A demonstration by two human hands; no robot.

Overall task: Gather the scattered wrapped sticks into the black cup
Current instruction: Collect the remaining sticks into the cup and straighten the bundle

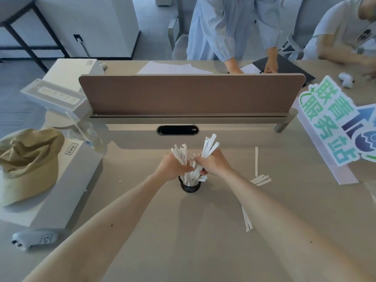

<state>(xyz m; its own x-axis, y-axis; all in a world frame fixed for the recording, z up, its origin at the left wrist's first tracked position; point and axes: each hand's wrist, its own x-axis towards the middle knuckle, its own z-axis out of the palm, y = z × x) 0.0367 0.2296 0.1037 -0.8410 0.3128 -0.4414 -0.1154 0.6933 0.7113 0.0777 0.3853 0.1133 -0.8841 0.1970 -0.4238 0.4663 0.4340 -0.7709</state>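
The black cup [190, 187] stands upright in the middle of the table, with several white wrapped sticks poking out of it. My left hand [173, 166] grips a bundle of sticks [180, 154] just above the cup's left rim. Above the right rim, my right hand [212, 163] grips a second bundle [209, 146] whose lower ends reach into the cup. More sticks lie loose on the table: one long stick [256, 160] to the right, a small pile [261, 179] below it, and a few [246, 218] nearer to me beside my right forearm.
A brown divider panel [191, 94] crosses the table behind the cup. At left lie a tan hat [28, 161] on a white box [67, 192] and a grey controller [32, 239]. A green-lettered sign [333, 121] lies at right. Two people are across the table.
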